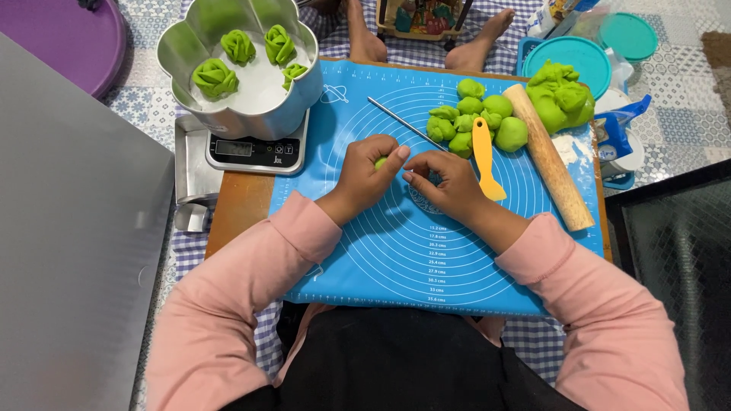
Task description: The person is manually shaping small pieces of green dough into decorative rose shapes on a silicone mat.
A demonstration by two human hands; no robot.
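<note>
My left hand is curled around a small piece of green dough over the blue silicone mat. My right hand sits beside it, fingers bent, its fingertips close to the left hand; I cannot tell whether it pinches anything. Just beyond lie several green dough balls, a yellow plastic scraper, a thin metal rod and a wooden rolling pin. A big lump of green dough sits at the far right.
A flower-shaped metal pan with several shaped green dough pieces stands on a kitchen scale at upper left. Teal lids and bags lie at the upper right. Another person's bare feet rest beyond the mat. A grey panel fills the left.
</note>
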